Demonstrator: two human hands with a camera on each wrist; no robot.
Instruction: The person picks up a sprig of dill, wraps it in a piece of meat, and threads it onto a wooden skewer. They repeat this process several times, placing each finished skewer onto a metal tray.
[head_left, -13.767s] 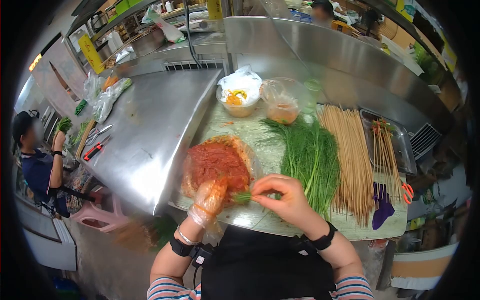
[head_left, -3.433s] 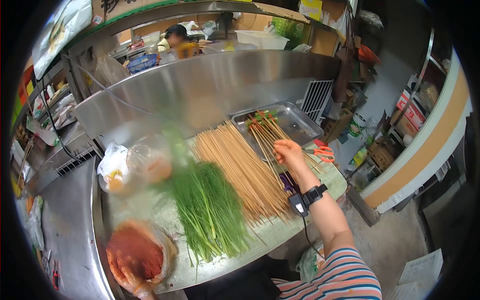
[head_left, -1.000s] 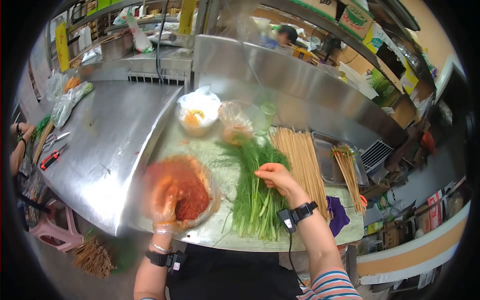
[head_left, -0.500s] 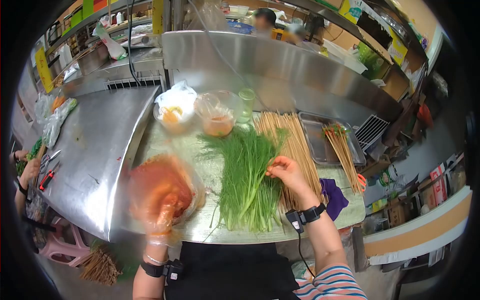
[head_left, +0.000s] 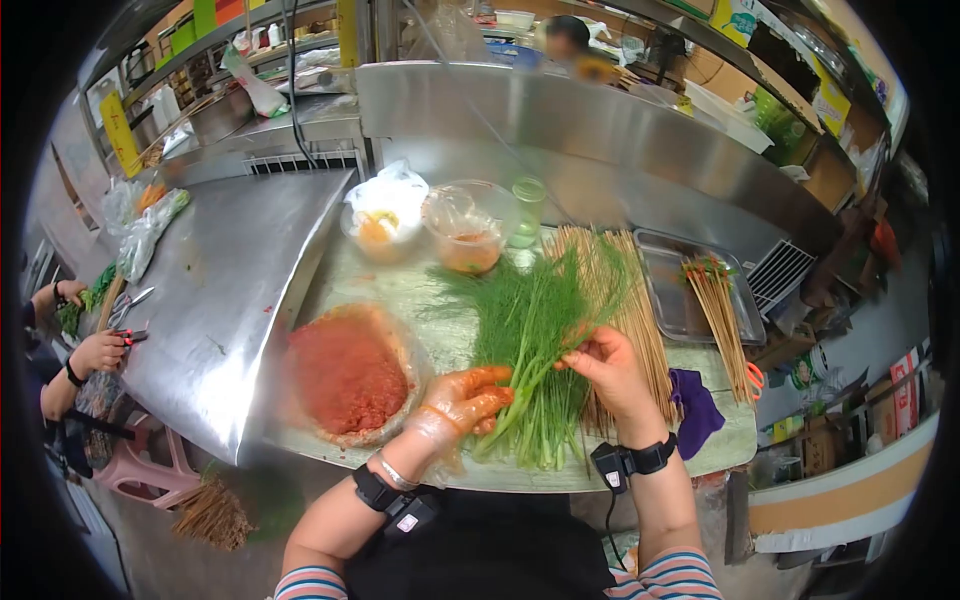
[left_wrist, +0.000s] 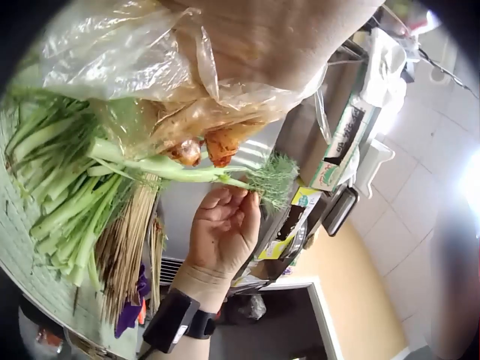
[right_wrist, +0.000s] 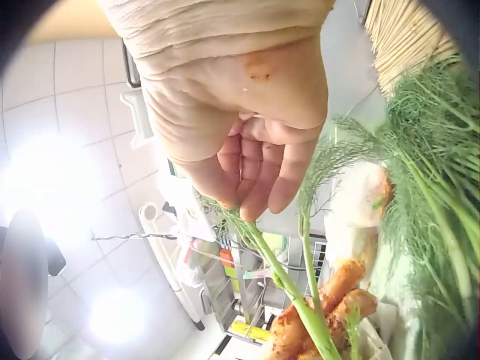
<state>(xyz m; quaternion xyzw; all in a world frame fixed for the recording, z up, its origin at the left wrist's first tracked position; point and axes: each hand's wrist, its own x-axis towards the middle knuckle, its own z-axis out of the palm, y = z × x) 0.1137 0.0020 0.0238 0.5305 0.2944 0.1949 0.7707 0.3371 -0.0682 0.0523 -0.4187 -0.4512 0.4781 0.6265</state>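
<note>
My left hand [head_left: 462, 402] wears a clear plastic glove smeared with red paste. Its fingers grip the lower part of a fennel stalk [right_wrist: 289, 285]. With thumb and fingertips, my right hand [head_left: 618, 372], bare, pinches the feathery upper end [left_wrist: 274, 182] of that same stalk, which slants between both hands. Below lies a heap of green fennel [head_left: 535, 310], stems pointing towards me. To the left of the gloved hand, a bowl lined with plastic [head_left: 418, 350] holds red minced paste [head_left: 350, 378].
Bamboo skewers [head_left: 645, 310] lie right of the fennel, beside a metal tray [head_left: 665, 320] with several loaded skewers [head_left: 715, 305]. A purple cloth [head_left: 698, 412] and orange scissors handles [head_left: 755, 380] are near the right edge. Two bowls [head_left: 470, 240] stand behind. Another person's hands [head_left: 98, 352] show far left.
The gloved left hand has left the red paste and come right to grip the fennel stalk. My right hand has moved from the skewers to the fennel and drawn a stalk up from the heap.
</note>
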